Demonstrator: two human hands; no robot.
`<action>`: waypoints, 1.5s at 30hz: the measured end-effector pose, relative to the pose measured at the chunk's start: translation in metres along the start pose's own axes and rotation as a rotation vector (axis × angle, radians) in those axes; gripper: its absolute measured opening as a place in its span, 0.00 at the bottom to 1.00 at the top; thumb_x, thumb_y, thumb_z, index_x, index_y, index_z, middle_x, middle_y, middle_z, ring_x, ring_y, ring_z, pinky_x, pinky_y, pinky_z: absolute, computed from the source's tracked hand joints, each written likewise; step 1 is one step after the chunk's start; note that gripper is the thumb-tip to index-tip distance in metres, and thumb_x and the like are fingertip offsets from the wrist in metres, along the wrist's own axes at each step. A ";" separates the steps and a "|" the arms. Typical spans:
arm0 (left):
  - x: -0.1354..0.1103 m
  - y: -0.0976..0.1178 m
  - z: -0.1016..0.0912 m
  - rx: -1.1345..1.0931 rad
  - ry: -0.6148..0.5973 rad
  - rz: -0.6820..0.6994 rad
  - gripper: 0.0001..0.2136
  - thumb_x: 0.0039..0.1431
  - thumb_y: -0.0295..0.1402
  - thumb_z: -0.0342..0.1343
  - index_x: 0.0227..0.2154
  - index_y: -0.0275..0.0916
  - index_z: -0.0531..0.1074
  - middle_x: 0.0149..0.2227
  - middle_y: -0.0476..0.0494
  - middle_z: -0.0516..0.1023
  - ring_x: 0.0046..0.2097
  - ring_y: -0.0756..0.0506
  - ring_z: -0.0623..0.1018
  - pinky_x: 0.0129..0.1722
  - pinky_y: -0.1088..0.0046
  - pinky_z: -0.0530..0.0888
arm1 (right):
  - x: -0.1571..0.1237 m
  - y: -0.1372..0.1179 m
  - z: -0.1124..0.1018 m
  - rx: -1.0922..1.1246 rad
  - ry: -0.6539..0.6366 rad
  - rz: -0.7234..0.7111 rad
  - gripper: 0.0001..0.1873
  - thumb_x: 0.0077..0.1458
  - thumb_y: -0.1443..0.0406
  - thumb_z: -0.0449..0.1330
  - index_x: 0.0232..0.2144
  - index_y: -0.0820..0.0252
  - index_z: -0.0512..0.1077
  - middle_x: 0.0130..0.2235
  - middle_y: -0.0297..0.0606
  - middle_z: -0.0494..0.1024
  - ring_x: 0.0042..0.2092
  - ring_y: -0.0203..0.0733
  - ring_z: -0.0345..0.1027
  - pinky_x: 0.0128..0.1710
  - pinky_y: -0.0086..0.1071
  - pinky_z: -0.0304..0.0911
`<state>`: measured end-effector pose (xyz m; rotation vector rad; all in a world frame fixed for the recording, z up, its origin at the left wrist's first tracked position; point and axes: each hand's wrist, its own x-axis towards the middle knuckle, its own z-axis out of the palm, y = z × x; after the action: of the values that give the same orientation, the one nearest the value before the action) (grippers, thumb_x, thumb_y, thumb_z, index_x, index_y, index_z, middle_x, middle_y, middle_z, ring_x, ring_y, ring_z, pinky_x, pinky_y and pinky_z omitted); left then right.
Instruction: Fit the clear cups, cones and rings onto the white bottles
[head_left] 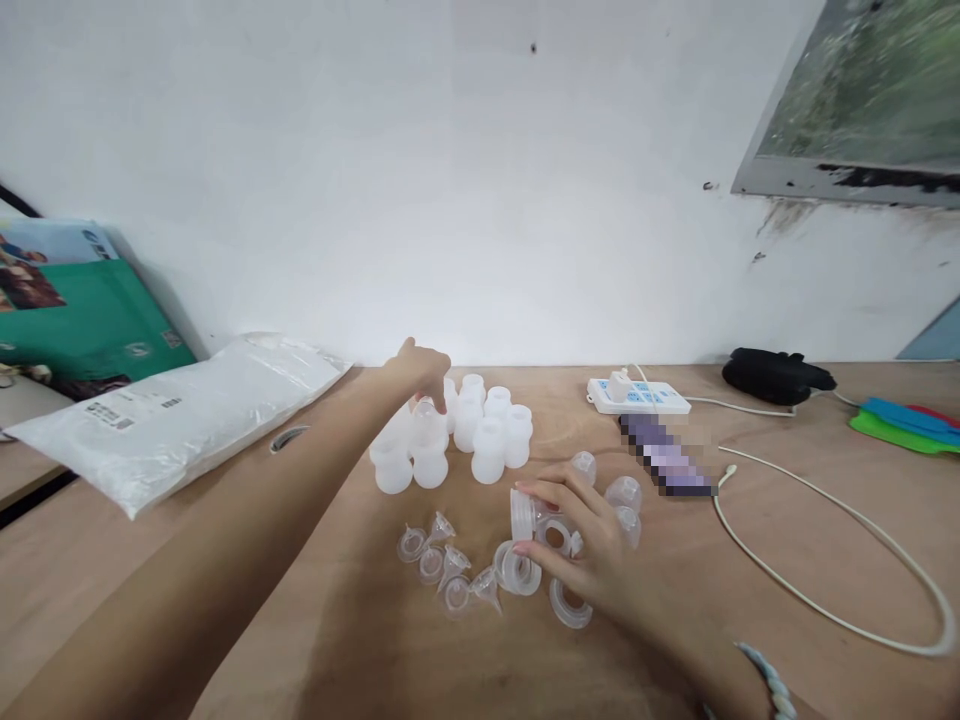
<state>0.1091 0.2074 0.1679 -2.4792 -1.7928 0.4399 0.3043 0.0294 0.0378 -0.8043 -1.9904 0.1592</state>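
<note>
1. I see my left hand (424, 368) at centre frame, fingers pinched down on a white silicone cup (427, 415) in the cluster of upright cups (487, 430).
2. My right hand (574, 545), lower centre, lies partly spread over clear ring pieces (521, 570); fingertips touch one ring, and I cannot tell if it is gripped.
3. Small clear funnel valves (442, 565) lie just left of the rings.
4. I judge this a picking step; the next move calls for lifting one cup without toppling its neighbours.
5. On the table (337, 640): a plastic bag (180, 415) at left, a power strip (637, 396) at upper right.
</note>
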 end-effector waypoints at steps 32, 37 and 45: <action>-0.106 0.047 0.126 -1.136 0.339 0.579 0.16 0.59 0.36 0.62 0.49 0.43 0.72 0.49 0.43 0.73 0.50 0.41 0.74 0.50 0.65 0.70 | 0.001 0.005 0.001 -0.031 0.086 0.139 0.18 0.58 0.62 0.64 0.51 0.54 0.71 0.46 0.43 0.75 0.47 0.49 0.72 0.46 0.44 0.71; -0.110 0.052 0.138 -1.163 0.181 0.528 0.28 0.53 0.37 0.68 0.56 0.44 0.67 0.51 0.45 0.77 0.50 0.39 0.75 0.50 0.64 0.70 | -0.002 0.006 0.005 0.006 0.055 0.165 0.18 0.59 0.64 0.62 0.53 0.51 0.71 0.50 0.43 0.73 0.50 0.49 0.71 0.49 0.45 0.71; -0.108 0.057 0.151 -1.070 0.137 0.527 0.28 0.56 0.39 0.64 0.58 0.43 0.65 0.42 0.46 0.80 0.37 0.42 0.76 0.36 0.69 0.71 | -0.004 0.002 0.009 0.119 -0.019 0.184 0.32 0.62 0.64 0.60 0.65 0.47 0.55 0.52 0.42 0.75 0.50 0.49 0.72 0.48 0.45 0.71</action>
<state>0.0918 0.0692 0.0328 -3.5093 -1.4835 -0.9322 0.2992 0.0305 0.0292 -0.9108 -1.9038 0.3902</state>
